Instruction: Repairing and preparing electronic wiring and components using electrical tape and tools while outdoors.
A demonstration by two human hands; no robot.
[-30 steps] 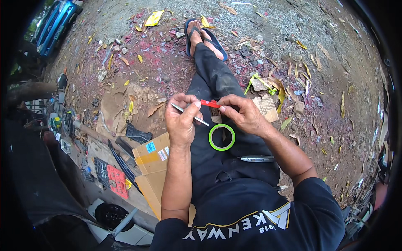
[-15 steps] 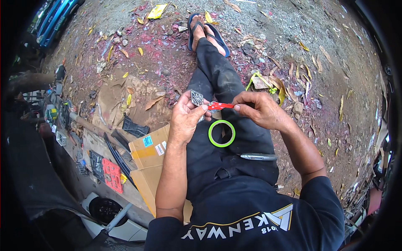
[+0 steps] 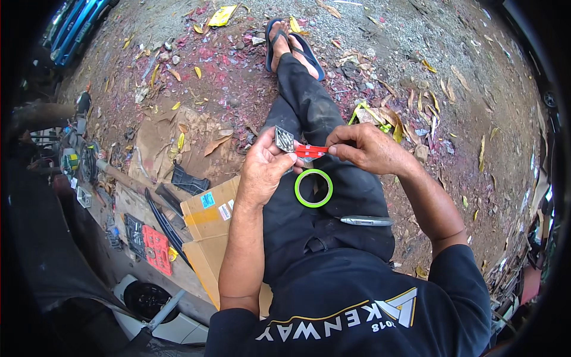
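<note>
My left hand (image 3: 257, 172) is closed around a silver diamond-patterned piece (image 3: 285, 140), with thumb and fingers at its edges. A strip of red tape (image 3: 311, 151) stretches from that piece toward the right, its left end near my left fingertips. Thumb and forefinger of my right hand (image 3: 375, 150) pinch the strip's other end. Just below, a roll of tape with a bright green edge (image 3: 313, 205) rests on my thighs. A slim silver tool (image 3: 366, 221), perhaps a cutter knife, lies across my lap near the right hip.
A flattened cardboard box (image 3: 205, 250) lies beside my left arm. Farther left are a red tool case (image 3: 157, 249), dark curved strips (image 3: 163, 223) and a long pole (image 3: 128, 177). Dry leaves and litter cover the ground around my crossed legs (image 3: 309, 101).
The red strip now shows more of its face and looks wider. My right hand has shifted slightly left and up, closer to my left hand; the silver piece has turned a little.
</note>
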